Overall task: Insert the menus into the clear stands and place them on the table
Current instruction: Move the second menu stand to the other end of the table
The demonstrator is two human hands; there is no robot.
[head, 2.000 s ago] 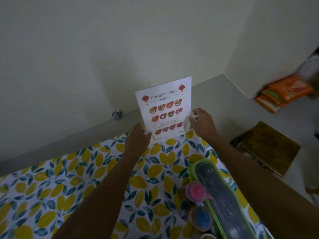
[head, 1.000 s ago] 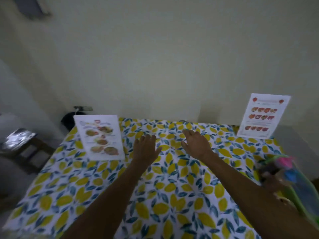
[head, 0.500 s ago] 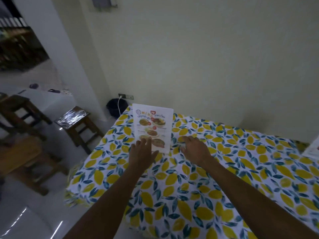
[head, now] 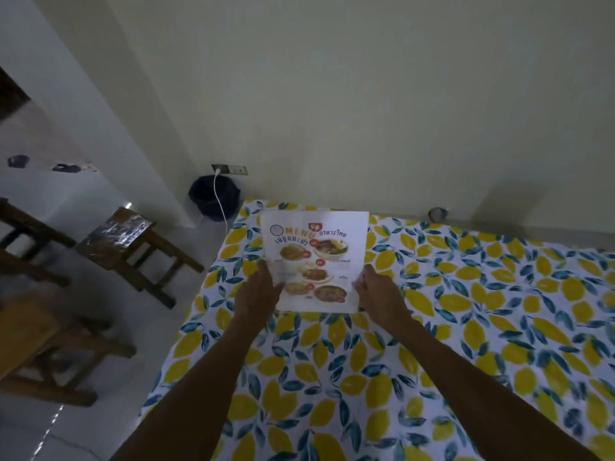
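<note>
1. Hands first: your left hand [head: 256, 296] grips the left edge of the menu [head: 314, 261], fingers closed on it, and your right hand [head: 377, 294] pinches its right edge the same way.
2. You have the menu upright near the far left corner of the table [head: 499, 327], its printed side facing you; whether it sits in a clear stand you cannot tell from this view.
3. Your tablecloth [head: 332, 377] carries a yellow lemon and blue leaf print.
4. Off the table's left side you see a wooden stool [head: 123, 234] on the floor, and a dark bin [head: 213, 197] stands against the wall with a white cable [head: 218, 194] hanging over it.
</note>
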